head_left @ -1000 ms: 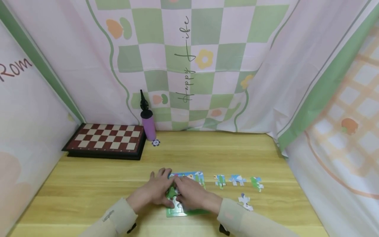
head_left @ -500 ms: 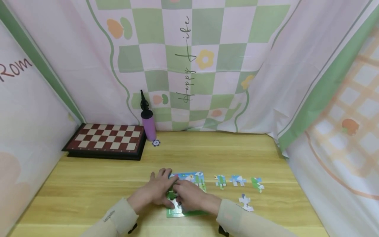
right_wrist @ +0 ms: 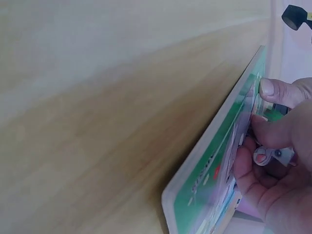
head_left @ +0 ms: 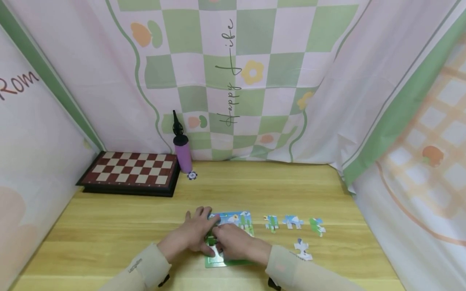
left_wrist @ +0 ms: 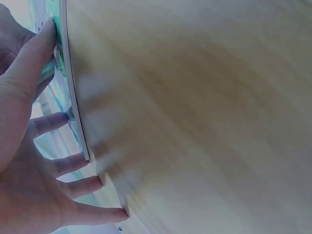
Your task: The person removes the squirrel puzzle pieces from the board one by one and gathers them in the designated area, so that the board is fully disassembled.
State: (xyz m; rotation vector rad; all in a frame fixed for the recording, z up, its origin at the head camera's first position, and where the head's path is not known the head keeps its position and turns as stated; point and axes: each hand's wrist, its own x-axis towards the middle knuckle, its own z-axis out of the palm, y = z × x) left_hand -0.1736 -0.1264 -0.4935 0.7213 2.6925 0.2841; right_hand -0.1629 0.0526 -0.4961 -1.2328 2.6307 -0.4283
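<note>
A jigsaw puzzle board (head_left: 227, 263) with a green and blue border lies on the table under both hands. My left hand (head_left: 194, 232) rests along its left edge, fingers spread and fairly straight; in the left wrist view the thumb and fingertips touch the board's edge and the table. Over the board's middle, my right hand (head_left: 233, 241) has its fingers curled. The right wrist view shows a small puzzle piece (right_wrist: 275, 155) with a cartoon print, pinched between thumb and fingers, close above the board. Its far side is hidden by the hand.
Several loose puzzle pieces (head_left: 292, 221) lie right of the board, one white piece (head_left: 302, 249) nearer me. A chessboard box (head_left: 132, 171) stands at the back left, beside a purple pump bottle (head_left: 183, 155) and a round chip (head_left: 192, 175). Printed curtains surround the table.
The right hand has shifted slightly nearer to me, and its fingers have curled in more over the board. The left hand and the loose pieces stay almost where they were.
</note>
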